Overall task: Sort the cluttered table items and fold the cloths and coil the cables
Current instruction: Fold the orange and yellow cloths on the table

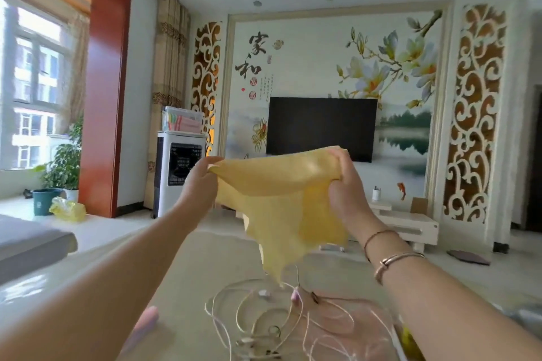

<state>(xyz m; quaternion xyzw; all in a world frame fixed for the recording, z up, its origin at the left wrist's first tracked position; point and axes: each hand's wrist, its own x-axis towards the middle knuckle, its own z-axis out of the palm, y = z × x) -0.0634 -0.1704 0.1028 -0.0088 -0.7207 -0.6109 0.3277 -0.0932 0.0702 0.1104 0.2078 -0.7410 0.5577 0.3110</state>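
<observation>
Yellow cloth (281,199) held aloft, unfolded: left hand (202,182) and right hand (343,184) each pinch an upper corner, the rest hanging below the grips. Beneath it, white cables (272,322) lie tangled, not yet coiled.

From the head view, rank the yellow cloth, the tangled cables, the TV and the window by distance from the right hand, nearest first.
1. Yellow cloth: pinched in the right hand itself, with the left hand holding the other corner.
2. Cables: on the table, below the hands.
3. TV: on the wall behind the hand.
4. Window: far left of the room.
</observation>
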